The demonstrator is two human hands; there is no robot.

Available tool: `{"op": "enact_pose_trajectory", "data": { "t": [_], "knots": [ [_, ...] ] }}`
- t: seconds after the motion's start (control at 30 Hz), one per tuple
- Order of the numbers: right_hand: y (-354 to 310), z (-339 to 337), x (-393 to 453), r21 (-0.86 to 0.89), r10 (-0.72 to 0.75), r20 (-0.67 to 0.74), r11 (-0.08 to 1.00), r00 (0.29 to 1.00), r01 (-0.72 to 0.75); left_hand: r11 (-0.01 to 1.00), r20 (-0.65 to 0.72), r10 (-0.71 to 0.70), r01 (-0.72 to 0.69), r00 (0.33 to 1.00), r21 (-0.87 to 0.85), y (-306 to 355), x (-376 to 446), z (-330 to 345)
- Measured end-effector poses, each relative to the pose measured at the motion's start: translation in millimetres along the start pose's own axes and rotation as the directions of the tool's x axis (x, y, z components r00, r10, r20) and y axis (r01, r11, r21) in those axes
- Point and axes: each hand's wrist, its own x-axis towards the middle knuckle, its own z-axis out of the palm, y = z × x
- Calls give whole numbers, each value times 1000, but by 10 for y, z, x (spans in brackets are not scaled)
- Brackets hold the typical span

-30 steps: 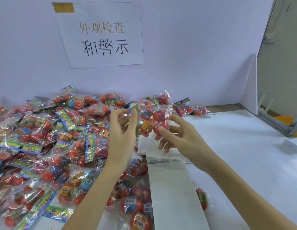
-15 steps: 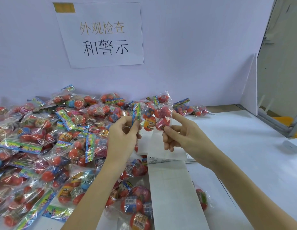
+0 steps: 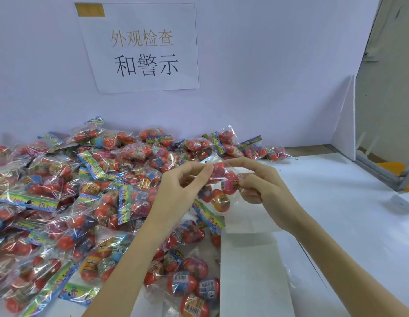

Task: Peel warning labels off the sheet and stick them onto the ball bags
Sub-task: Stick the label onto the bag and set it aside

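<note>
One ball bag (image 3: 218, 189) up in the air between my hands, over the label sheet (image 3: 251, 266). My left hand (image 3: 180, 193) has a pinching grip on its top edge; my right hand (image 3: 263, 188) curls round the bag's right side. Big heap of bags (image 3: 73, 191) on the white surface (image 3: 347, 220), sign (image 3: 142, 46) behind.

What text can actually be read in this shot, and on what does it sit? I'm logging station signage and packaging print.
"外观检查" in gold, upper line of the paper sign on the wall.
"和警示" in black, lower line of the same sign.
"6+" on a ball wrapper in the pile of ball bags.
Barcodes and brand print on the other balls: too small and blurred to read.
Label sheet on the table: no legible print.
</note>
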Motion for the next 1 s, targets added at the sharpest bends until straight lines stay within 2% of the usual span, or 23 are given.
{"op": "enact_pose_trajectory", "data": {
  "t": [0.13, 0.23, 0.37, 0.47, 0.6, 0.83, 1.0],
  "knots": [
    [20, -7, 12, 39, -31, -65, 999, 997, 33, 993, -25, -21, 18, 999, -115, -10, 17, -49],
    [45, 35, 22, -18, -40, -123, 999, 992, 38, 984, -23, -66, 61, 998, -170, -13, 39, -80],
    [100, 74, 24, -65, -48, -166, 997, 985, 38, 991, 13, -48, 50, 999, -128, 7, 25, -73],
    [137, 72, 24, -119, -16, -139, 993, 990, -1, 1000, -66, -7, 5, 998, -29, -11, 27, -42],
    [104, 142, 10, -100, 8, -136, 995, 991, -21, 999, -140, 27, -22, 990, 37, -33, 31, -42],
    [69, 101, 28, -49, -10, -185, 999, 983, 1, 993, -179, -57, 38, 982, -108, -41, 45, -74],
    [106, 116, 39, -125, -52, -185, 992, 981, 29, 985, -167, -98, 72, 981, -157, -74, 51, -61]
  ]
}}
